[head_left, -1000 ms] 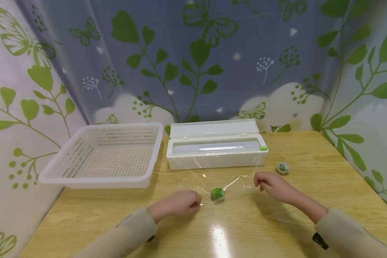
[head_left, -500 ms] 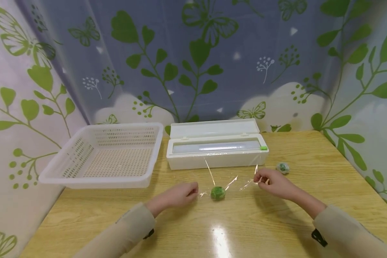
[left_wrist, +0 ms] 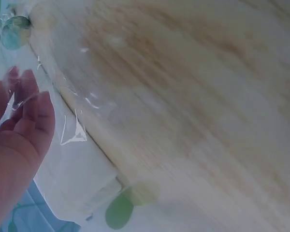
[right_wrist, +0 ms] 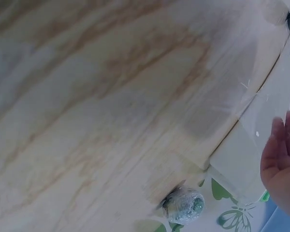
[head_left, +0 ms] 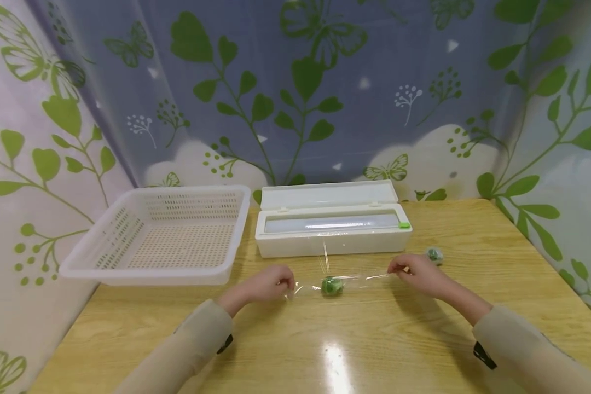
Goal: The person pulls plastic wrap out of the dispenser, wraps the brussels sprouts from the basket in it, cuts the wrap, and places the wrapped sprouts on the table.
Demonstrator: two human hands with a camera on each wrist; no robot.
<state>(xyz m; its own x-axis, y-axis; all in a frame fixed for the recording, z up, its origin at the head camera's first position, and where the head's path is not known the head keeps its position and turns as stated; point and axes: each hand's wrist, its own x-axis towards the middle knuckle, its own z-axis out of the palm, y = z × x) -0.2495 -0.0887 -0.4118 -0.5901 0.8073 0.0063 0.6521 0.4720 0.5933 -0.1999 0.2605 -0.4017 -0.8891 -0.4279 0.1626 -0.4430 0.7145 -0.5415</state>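
A small green ball-shaped vegetable, much like a Brussels sprout (head_left: 332, 285), sits in clear cling film (head_left: 361, 280) in front of the white wrap dispenser (head_left: 335, 244). My left hand (head_left: 267, 283) pinches the film to the left of the sprout; in the left wrist view, a bunched bit of film shows between thumb and fingers (left_wrist: 31, 108). On the other side, my right hand (head_left: 417, 273) pinches the film's right end, drawn out in a narrow strip. A few strands of film run from the sprout up toward the dispenser.
Just beyond my right hand lies another green ball wrapped in film (head_left: 434, 255), seen close in the right wrist view. The dispenser's lid (head_left: 330, 195) stands raised against the curtain. To the left is a white perforated basket (head_left: 226, 272). A wooden table (head_left: 276, 350) carries everything.
The film has gone from a spread sheet to gathered strips at both sides of the sprout. My left hand has moved left and away from me; the sprout has shifted slightly toward the dispenser.
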